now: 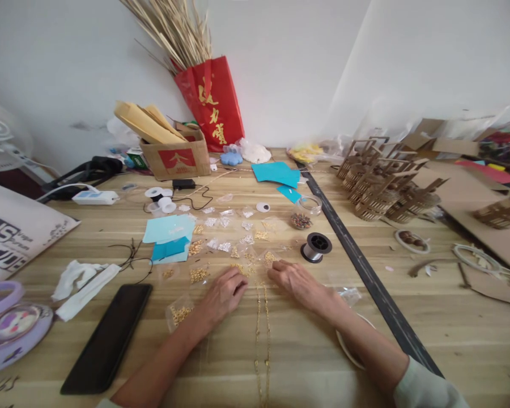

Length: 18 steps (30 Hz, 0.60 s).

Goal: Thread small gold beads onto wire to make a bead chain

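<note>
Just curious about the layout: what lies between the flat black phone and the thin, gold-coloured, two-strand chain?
The head view shows a clear packet of small gold-coloured beads, then the person's left forearm and left hand, between phone and chain.

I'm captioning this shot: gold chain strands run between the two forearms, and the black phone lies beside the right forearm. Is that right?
Not quite: the head view shows the black phone lying beside the left forearm. The gold chain strands do run between it and the right forearm.
</note>
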Tool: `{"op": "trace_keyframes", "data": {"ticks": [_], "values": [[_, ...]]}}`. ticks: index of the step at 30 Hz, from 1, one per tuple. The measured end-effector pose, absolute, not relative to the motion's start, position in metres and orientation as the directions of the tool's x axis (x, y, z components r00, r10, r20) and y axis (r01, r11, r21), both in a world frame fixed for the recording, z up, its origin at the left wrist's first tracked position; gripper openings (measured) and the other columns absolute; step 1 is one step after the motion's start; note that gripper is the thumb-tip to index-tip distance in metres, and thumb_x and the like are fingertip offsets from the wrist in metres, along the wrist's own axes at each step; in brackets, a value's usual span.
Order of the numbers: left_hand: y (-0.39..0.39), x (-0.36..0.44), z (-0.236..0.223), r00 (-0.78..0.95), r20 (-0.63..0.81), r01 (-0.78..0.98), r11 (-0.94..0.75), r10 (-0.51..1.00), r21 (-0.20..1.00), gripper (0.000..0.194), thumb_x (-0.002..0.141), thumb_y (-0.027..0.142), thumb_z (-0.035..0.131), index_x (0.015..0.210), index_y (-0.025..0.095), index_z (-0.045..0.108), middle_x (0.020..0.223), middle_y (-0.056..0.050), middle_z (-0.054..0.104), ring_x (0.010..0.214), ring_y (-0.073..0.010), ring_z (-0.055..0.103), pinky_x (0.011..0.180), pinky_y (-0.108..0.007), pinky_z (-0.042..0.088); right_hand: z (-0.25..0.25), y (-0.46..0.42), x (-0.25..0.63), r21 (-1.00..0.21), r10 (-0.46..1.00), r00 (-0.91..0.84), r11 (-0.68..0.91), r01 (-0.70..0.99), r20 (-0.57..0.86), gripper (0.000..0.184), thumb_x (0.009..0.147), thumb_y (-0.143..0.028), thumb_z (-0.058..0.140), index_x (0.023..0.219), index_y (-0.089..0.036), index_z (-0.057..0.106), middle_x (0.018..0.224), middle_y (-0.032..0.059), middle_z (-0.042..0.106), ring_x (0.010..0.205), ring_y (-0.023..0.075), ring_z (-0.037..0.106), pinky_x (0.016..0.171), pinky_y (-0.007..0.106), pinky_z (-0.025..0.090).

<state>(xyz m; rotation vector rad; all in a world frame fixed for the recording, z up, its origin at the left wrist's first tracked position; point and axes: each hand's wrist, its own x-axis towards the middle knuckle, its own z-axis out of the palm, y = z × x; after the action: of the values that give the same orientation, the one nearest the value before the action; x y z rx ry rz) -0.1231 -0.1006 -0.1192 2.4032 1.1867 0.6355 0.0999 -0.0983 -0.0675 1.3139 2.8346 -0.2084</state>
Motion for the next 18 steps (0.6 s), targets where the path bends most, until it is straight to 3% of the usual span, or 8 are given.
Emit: {"op": "trace_keyframes", "data": {"ticks": [5,11,18], "values": [[-0.1017,-0.1235,-0.1166,0.541,0.223,0.64,-0.569,0.811,0.516,0.016,0.089,0.014,0.048,0.078,0.017,0.06,0.08,-0.002,0.057,0.077,-0.0157,0.056,0.07,-0.027,0.046,-0.0695,-0.093,0.1032,-0.219,0.774,-0.63,0.606,0.765,-0.059,0.021,0.088,-0.002,0.044,0.077,-0.016,0.056,0.078,0.0033,0.058,0.068,0.0139,0.054,0.058,0.025,0.033],[-0.1028,-0.1242,-0.1161,0.545,0.223,0.65,-0.576,0.808,0.496,0.015,0.09,0.016,0.047,0.083,0.017,0.06,0.084,-0.003,0.058,0.081,-0.0171,0.056,0.074,-0.029,0.047,-0.0724,-0.0908,0.1065,-0.37,0.801,-0.592,0.578,0.727,0.089,0.018,0.091,-0.012,0.046,0.075,-0.016,0.053,0.074,-0.0001,0.053,0.06,0.0102,0.047,0.056,0.023,0.029],[-0.1027,-0.1248,-0.116,0.544,0.24,0.654,-0.586,0.804,0.479,0.017,0.091,0.016,0.045,0.083,0.018,0.06,0.084,-0.004,0.058,0.081,-0.017,0.056,0.074,-0.03,0.048,-0.07,-0.0918,0.1062,-0.424,0.82,-0.563,0.55,0.72,0.108,0.02,0.091,-0.011,0.046,0.072,-0.016,0.051,0.071,-0.0014,0.05,0.058,0.0093,0.044,0.057,0.023,0.029]]}}
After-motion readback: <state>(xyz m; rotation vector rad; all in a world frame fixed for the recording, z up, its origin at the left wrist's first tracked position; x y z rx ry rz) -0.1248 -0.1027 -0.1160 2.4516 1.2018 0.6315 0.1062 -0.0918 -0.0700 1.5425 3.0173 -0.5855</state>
